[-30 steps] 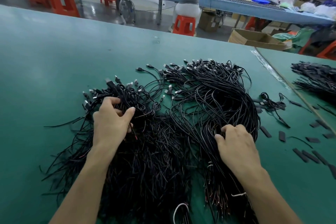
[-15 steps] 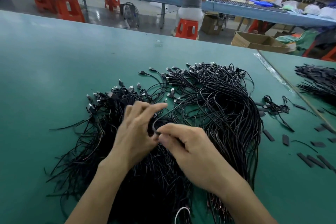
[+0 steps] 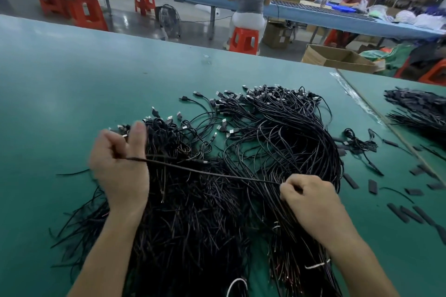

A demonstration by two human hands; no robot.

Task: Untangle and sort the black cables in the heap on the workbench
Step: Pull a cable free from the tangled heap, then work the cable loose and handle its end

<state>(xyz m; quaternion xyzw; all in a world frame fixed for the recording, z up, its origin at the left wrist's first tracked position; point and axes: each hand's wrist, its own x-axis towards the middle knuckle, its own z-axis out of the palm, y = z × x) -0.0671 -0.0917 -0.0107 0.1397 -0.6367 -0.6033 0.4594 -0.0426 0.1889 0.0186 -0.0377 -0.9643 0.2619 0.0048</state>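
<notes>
Now cable (image 3: 205, 172) taut over heap (image 3: 277, 142).
L hand (image 3: 118, 166) at 9, R hand (image 3: 311, 202) at 4 pinch it; limp, light: grip nr ends.

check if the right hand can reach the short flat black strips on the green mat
Likely yes: bare mat lies between right hand and black strips, though it pinches a thin black cable.

Orange stools (image 3: 243, 40) flank a long blue table (image 3: 313, 15) on glossy floor (image 3: 135, 23).
</notes>
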